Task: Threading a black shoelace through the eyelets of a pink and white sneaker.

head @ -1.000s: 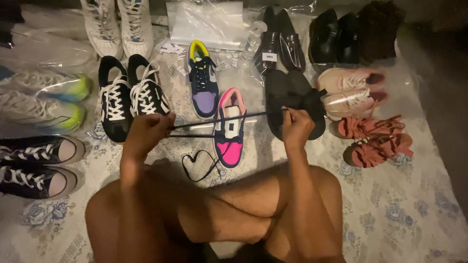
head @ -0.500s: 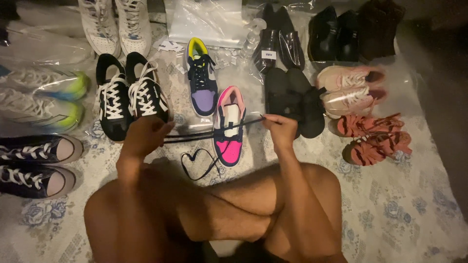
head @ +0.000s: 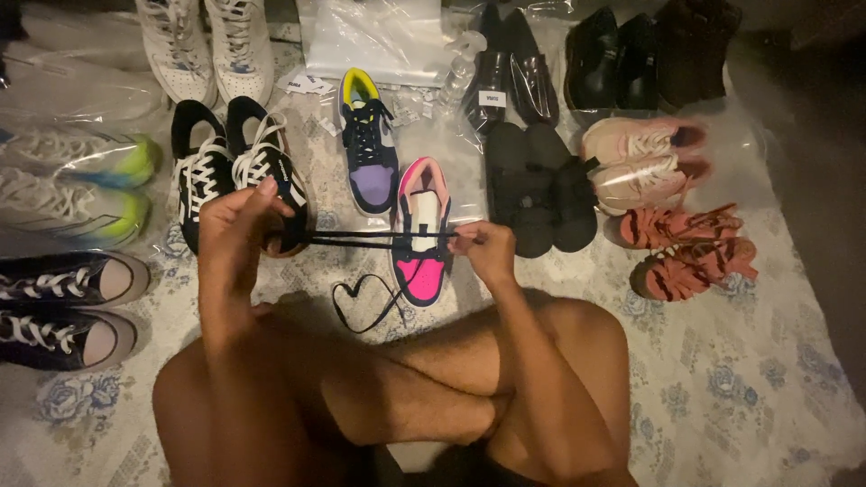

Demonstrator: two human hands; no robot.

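Note:
I sit cross-legged on a flowered sheet. My left hand (head: 236,225) and my right hand (head: 483,250) each pinch one end of a black shoelace (head: 379,237), stretched level between them. The lace runs across a pink, white and black sneaker (head: 422,233) that lies flat in front of my knees. A slack loop of the same lace (head: 365,302) curls on the sheet just left of that sneaker. A purple, black and yellow sneaker (head: 368,140) lies just beyond it.
Black-and-white sneakers (head: 230,167) lie by my left hand. Dark canvas shoes (head: 63,307) and neon-soled white shoes (head: 72,185) sit at the left. Black slippers (head: 539,185), pink sneakers (head: 645,162) and red sandals (head: 690,252) sit at the right. White high-tops (head: 207,45), plastic bags (head: 379,36) and black shoes (head: 622,59) lie beyond.
My right hand moved left and nearer, from over the black slippers to the pink sneaker. The lace span between my hands has shortened.

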